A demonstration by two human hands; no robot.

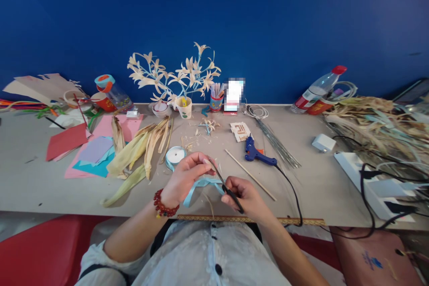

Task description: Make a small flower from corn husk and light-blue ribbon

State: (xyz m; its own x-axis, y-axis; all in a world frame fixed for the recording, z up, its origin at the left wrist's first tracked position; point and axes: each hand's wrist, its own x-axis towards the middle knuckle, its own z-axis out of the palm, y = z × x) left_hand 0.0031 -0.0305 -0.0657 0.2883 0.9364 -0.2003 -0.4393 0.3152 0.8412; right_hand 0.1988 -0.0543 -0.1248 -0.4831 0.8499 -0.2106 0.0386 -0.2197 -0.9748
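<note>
My right hand (244,193) is closed around the black handles of a pair of scissors (231,196), whose blades point up and left. The blade tips reach the fingers of my left hand (191,173), which are pinched together; what they hold is too small to make out. A light blue ribbon (201,182) loops below and between my hands. The white ribbon spool (175,155) lies just beyond my left hand. A thin wooden stick (250,174) and a blue glue gun (258,153) lie past my right hand.
Dried husks (134,152) and coloured paper (95,152) lie left. Husk flowers stand in a paper cup (184,108) at the back. Metal wires (279,145), a bottle (317,91), a power strip (358,183) and black cables are right.
</note>
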